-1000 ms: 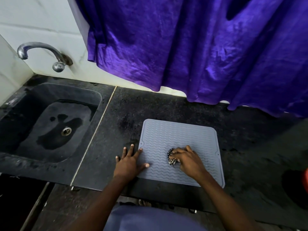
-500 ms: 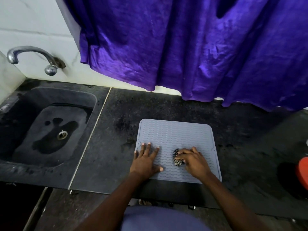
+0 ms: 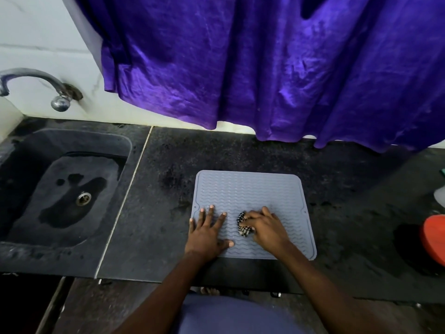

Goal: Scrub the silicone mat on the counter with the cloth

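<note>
Mat: grey silicone mat (image 3: 252, 196) lies flat on the dark counter (image 3: 154, 213), right of the sink (image 3: 62, 189).
Left hand (image 3: 207, 233): open, fingers spread, palm pressing the mat's near-left corner; it grips nothing.
Right hand (image 3: 267, 229): closed around the bunched checked cloth (image 3: 242, 227), on the mat's near middle.
Technique: keep the left palm anchoring, scrub along the wavy ridges, then work toward the mat's far edge.
Risk: the mat may slide or buckle if unpinned.
</note>
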